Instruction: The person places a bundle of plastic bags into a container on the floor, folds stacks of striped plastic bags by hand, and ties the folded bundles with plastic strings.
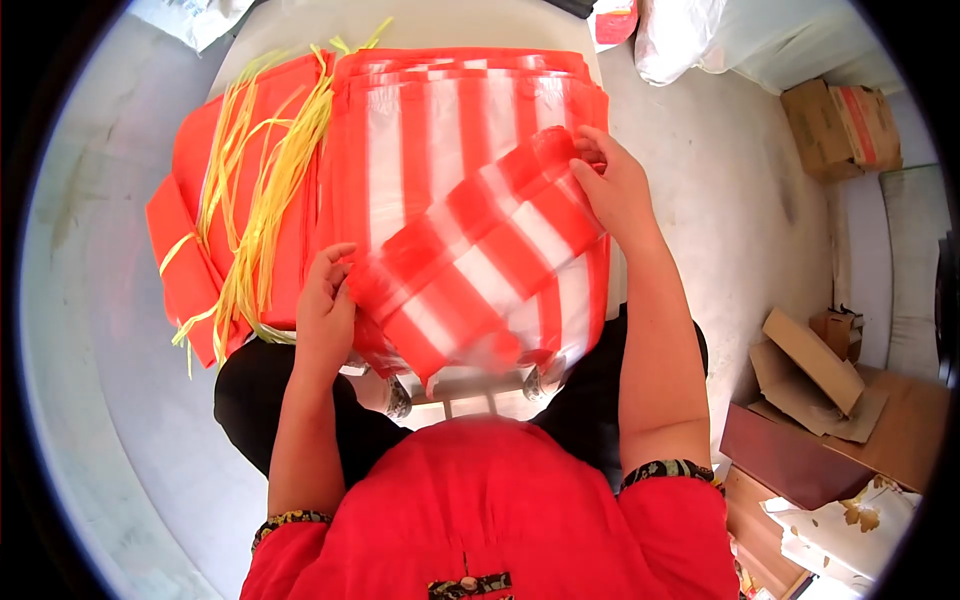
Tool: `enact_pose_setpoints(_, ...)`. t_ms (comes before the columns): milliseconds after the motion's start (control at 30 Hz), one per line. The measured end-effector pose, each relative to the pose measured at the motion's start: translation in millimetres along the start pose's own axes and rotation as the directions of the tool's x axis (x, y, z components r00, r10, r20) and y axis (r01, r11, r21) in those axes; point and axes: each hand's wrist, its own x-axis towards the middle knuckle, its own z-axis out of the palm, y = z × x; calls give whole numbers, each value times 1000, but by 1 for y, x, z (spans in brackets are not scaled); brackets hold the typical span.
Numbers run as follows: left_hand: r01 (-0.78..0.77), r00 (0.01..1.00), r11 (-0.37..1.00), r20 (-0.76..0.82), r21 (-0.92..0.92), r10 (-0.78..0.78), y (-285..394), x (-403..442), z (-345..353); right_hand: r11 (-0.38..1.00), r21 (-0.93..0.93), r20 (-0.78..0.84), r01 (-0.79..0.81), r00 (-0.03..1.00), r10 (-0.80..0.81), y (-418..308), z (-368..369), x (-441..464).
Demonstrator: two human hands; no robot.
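A red-and-white striped plastic bag [490,250], folded into a band, is held slanting over the stack. My left hand [328,300] pinches its lower left end between thumb and fingers. At its upper right end, my right hand [612,188] grips the bag with the fingers curled. Beneath lies a flat stack of similar striped plastic bags [385,130]. A loose bundle of yellow strips [275,190] lies to the left, across folded red sheets [190,140]. The near part of the held bag is blurred.
The stack rests on a pale table or stool top [440,25] before my knees. On the right stand a cardboard box [840,130] by the wall and an opened carton [815,380] on a brown cabinet [790,450]. White plastic [680,40] hangs at the top right.
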Motion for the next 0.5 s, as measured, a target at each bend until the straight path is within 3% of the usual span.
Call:
enact_pose_setpoints(267,64,998,986,25,-152,-61,1,1,2,999,-6,-44,-38,998,38,-1,2,10)
enact_pose_setpoints(367,-3,1000,987,15,-162,6,-6,2,2,993,-120,-9,7,1000,-8,14,1,16)
enact_pose_setpoints(500,52,999,981,-6,-185,-54,-8,3,-1,997,-67,-10,28,1000,-29,14,1,16)
